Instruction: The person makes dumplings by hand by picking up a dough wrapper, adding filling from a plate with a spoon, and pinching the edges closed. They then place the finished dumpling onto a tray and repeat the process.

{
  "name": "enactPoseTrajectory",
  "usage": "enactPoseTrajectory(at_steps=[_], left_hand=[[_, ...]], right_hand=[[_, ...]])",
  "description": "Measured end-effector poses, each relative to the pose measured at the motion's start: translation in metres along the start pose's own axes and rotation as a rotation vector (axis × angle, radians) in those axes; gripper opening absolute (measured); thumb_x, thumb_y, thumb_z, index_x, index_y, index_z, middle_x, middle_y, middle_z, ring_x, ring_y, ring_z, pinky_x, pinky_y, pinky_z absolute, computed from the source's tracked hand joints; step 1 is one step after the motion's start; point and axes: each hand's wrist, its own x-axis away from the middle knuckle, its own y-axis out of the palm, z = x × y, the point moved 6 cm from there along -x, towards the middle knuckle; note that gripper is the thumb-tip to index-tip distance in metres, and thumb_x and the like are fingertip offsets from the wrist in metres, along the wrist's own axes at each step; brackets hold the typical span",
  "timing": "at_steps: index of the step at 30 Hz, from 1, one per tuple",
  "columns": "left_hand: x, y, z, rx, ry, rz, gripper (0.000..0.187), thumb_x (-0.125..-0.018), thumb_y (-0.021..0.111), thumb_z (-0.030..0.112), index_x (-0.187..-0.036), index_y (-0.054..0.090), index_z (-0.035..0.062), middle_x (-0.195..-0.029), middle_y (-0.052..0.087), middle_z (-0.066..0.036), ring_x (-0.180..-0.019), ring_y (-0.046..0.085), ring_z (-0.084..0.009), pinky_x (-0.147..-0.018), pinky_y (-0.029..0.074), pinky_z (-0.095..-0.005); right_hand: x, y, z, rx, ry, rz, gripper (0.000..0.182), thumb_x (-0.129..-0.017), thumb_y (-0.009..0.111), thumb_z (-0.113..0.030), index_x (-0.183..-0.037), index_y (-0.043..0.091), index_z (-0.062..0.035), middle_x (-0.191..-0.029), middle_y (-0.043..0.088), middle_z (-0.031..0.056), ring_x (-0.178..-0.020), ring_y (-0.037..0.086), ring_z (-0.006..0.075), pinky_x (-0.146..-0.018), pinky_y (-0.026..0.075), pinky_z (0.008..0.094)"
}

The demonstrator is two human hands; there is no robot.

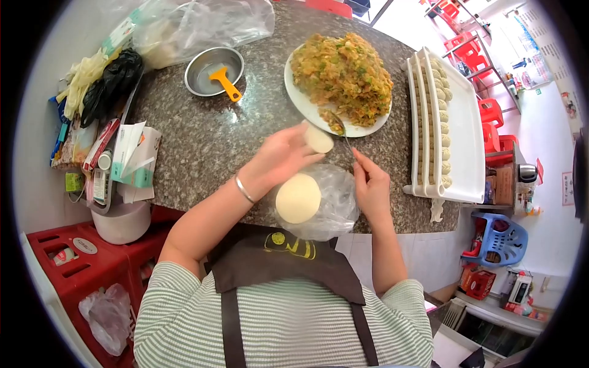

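My left hand (pixel 279 156) holds a round, pale dumpling wrapper (pixel 318 140) on its fingers, beside the near rim of a white plate (pixel 296 98). Heaped high on that plate is a chopped orange-and-green filling (pixel 350 76). In my right hand (pixel 372 184) is the thin handle of a spoon (pixel 335 122), whose bowl rests at the front edge of the heap with some filling on it. Below my hands, a stack of round wrappers (pixel 298 199) lies on a clear plastic bag (pixel 337 205) near the counter's front edge.
Stacked white trays (pixel 460 129) with rows of dumplings (pixel 443 122) stand at the right. A metal bowl (pixel 199 73) with an orange-handled scraper (pixel 226 83) sits at the back left. Boxes (pixel 136 156), a black bag (pixel 110 86) and plastic bags (pixel 202 27) crowd the left side.
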Motion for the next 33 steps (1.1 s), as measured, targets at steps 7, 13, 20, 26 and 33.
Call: enactPoseTrajectory(at_steps=[7,13,20,26,33], left_hand=[[0.001,0.013,0.009,0.069,0.159,-0.08,0.041,-0.102,0.043,0.021,-0.137,0.041,-0.0017,-0.139,0.048,-0.018,-0.129,0.047,-0.0296,-0.112,0.037,-0.0462],[0.005,0.016,0.008,0.057,0.142,-0.061,0.043,-0.103,0.041,0.021,-0.139,0.037,-0.0029,-0.14,0.046,-0.018,-0.13,0.046,-0.0294,-0.113,0.037,-0.0461],[0.005,0.018,0.009,-0.003,0.204,-0.08,0.043,-0.103,0.041,0.021,-0.139,0.037,-0.0034,-0.141,0.045,-0.017,-0.13,0.046,-0.0291,-0.113,0.037,-0.0445],[0.01,0.008,0.01,-0.064,0.156,0.021,0.044,-0.102,0.044,0.028,-0.138,0.041,0.001,-0.139,0.049,-0.016,-0.127,0.05,-0.0277,-0.108,0.041,-0.0444],[0.008,0.006,0.007,-0.07,0.208,-0.007,0.043,-0.102,0.045,0.027,-0.136,0.043,0.0002,-0.137,0.051,-0.015,-0.126,0.051,-0.0273,-0.109,0.04,-0.0435]], right_hand=[[0.007,-0.008,-0.02,-0.009,-0.079,-0.11,0.028,-0.09,0.057,-0.002,-0.117,0.066,-0.0009,-0.094,0.07,0.0207,-0.077,0.068,0.0252,-0.071,0.052,0.0335],[-0.016,-0.002,-0.002,0.004,-0.001,-0.007,0.029,-0.092,0.057,-0.005,-0.12,0.065,-0.0006,-0.088,0.069,0.0148,-0.071,0.058,0.0156,-0.066,0.048,0.0277],[-0.025,-0.002,-0.014,-0.058,-0.024,-0.09,0.029,-0.093,0.058,-0.006,-0.12,0.066,-0.0029,-0.069,0.057,0.0009,-0.062,0.046,0.0056,-0.057,0.041,0.0223],[-0.012,0.0,-0.017,-0.049,-0.079,-0.171,0.031,-0.092,0.059,-0.005,-0.122,0.065,-0.004,-0.069,0.055,0.0002,-0.062,0.044,0.0052,-0.057,0.04,0.0227],[0.007,0.011,-0.016,-0.064,0.006,-0.098,0.031,-0.089,0.058,-0.003,-0.12,0.064,-0.001,-0.092,0.069,0.0218,-0.071,0.065,0.0202,-0.07,0.05,0.0305]])
